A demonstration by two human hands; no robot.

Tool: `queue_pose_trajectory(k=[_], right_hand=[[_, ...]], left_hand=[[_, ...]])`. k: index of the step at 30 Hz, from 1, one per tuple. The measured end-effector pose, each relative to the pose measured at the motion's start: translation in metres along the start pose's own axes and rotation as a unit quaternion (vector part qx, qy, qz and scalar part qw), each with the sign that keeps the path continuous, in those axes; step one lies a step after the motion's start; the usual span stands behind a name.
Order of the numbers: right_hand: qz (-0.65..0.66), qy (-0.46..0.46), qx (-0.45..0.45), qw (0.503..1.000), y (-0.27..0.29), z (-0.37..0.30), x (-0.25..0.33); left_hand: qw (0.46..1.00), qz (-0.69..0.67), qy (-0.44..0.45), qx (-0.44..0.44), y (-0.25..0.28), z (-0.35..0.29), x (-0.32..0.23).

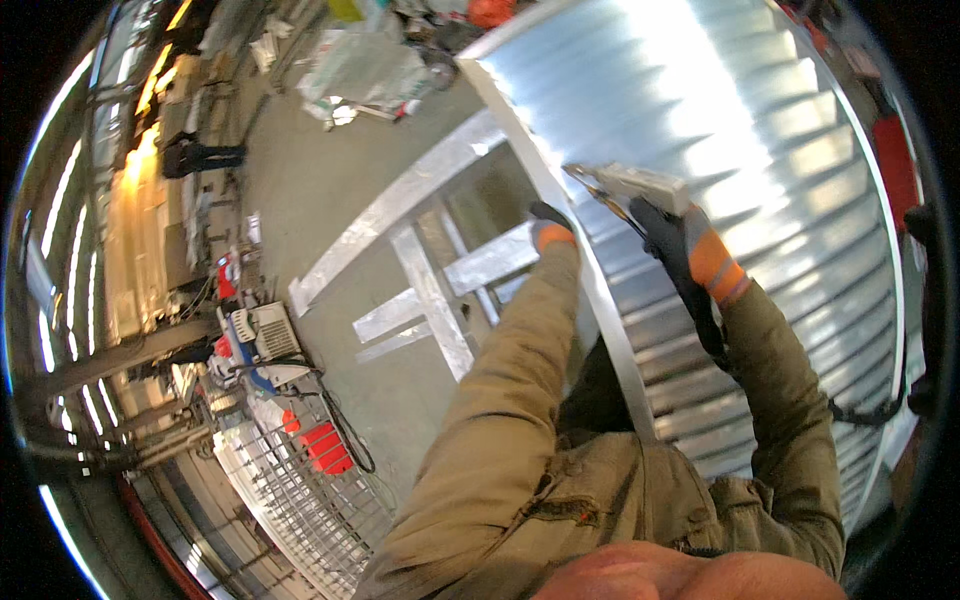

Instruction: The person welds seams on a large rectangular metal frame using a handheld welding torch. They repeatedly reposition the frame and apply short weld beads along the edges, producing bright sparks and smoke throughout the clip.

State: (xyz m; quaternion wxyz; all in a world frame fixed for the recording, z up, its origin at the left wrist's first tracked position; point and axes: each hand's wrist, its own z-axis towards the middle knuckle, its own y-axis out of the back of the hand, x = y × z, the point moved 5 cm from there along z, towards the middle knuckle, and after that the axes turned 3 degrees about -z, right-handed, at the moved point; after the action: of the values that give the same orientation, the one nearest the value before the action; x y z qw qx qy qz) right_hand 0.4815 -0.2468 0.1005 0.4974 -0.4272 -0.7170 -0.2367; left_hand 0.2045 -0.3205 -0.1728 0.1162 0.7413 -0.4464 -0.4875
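**Slipping tool (640, 185) could scratch the panel (800, 250)**

The right hand's (690, 245) fingers grip the tool over the panel, tip near the frame (612, 320); a poor angle might cause slipping. Left hand (553, 232) beside the frame, finger spread unclear.

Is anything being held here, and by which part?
The right hand holds a tool by its handle end; the left hand is at the panel's edge, grip unclear.

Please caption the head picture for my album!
Left hand at a framed, ribbed metal panel; right hand gripping a tool.
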Motion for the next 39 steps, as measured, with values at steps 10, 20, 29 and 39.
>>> queue_pose_trajectory(k=[10, 20, 29, 39], right_hand=[[-0.056, -0.008, -0.019, 0.998, 0.014, 0.010, -0.021], [-0.133, -0.030, 0.027, 0.990, 0.008, 0.024, -0.038], [-0.117, 0.010, 0.001, 0.993, 0.005, 0.026, -0.043], [-0.144, -0.017, 0.040, 0.989, 0.004, 0.028, -0.037]], left_hand=[[0.921, -0.365, 0.024, 0.134, -0.007, 0.025, 0.024], [0.907, -0.383, 0.093, 0.149, 0.003, 0.024, 0.020], [0.904, -0.394, 0.033, 0.163, 0.003, 0.009, 0.002], [0.962, -0.256, 0.029, 0.093, 0.007, 0.004, 0.008]])
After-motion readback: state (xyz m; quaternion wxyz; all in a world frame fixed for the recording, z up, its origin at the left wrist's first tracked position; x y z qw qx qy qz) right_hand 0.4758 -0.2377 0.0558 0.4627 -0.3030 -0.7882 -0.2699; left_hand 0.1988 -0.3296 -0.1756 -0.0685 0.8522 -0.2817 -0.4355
